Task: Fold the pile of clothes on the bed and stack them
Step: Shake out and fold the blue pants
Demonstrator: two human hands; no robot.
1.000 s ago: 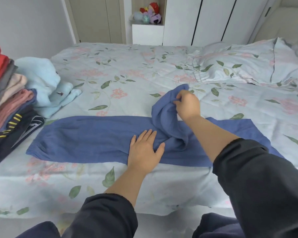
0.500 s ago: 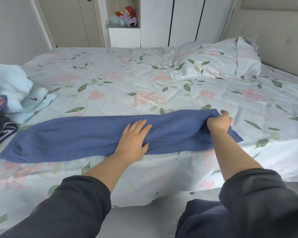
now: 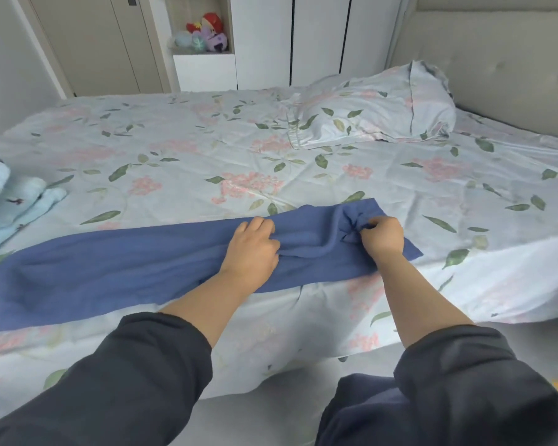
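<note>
A long blue garment [image 3: 116, 268], folded into a narrow strip, lies across the near edge of the bed [image 3: 239, 149]. My left hand [image 3: 253, 249] sits on its middle with fingers curled into the cloth, bunching it. My right hand [image 3: 382, 236] grips a gathered fold near the garment's right end. A light blue garment [image 3: 10, 194] lies at the far left edge. The stack of folded clothes is out of view.
A floral pillow [image 3: 384, 107] lies at the head of the bed, against the padded headboard [image 3: 496, 59]. Wardrobe doors [image 3: 319, 37] and a shelf of plush toys [image 3: 203, 35] stand beyond the bed. Grey floor shows below the mattress edge.
My right hand laid the raised part of the garment flat to the right, then gathered cloth near the right end. My left hand went from pressing flat to curling into the fabric. The view turned right.
</note>
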